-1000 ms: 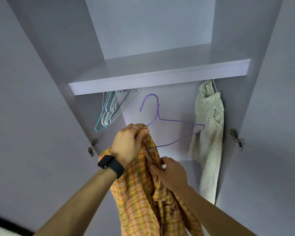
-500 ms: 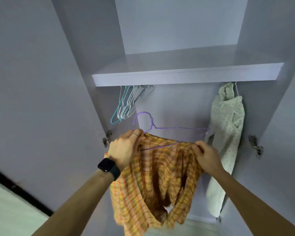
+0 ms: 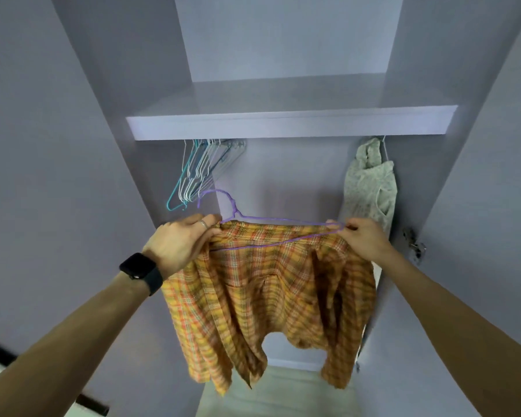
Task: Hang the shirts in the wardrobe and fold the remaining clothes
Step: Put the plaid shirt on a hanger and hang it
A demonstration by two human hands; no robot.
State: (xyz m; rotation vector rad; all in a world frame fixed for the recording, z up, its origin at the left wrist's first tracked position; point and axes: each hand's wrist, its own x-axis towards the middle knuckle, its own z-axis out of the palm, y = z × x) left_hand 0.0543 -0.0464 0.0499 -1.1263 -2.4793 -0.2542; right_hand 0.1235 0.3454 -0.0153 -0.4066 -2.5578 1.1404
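An orange and yellow plaid shirt (image 3: 268, 290) hangs spread out in front of the open wardrobe, draped over a purple wire hanger (image 3: 271, 228). My left hand (image 3: 181, 245) grips the shirt's left shoulder together with the hanger near its hook. My right hand (image 3: 363, 237) pinches the hanger's right end and the shirt's other shoulder. The hanger's hook (image 3: 215, 197) points up and left, below the rail and not on it. The shirt's tails dangle loose toward the wardrobe floor.
A wardrobe shelf (image 3: 289, 123) crosses above. Several bare wire hangers (image 3: 199, 173) hang bunched at the left under it. A pale floral shirt (image 3: 370, 188) hangs at the right. Open wardrobe doors flank both sides, with a hinge (image 3: 415, 245) at the right.
My right hand moved from the shirt's middle out to the hanger's right end, spreading the shirt wide across the hanger. The hanger has tilted flatter, and the view has shifted toward the wardrobe's centre.
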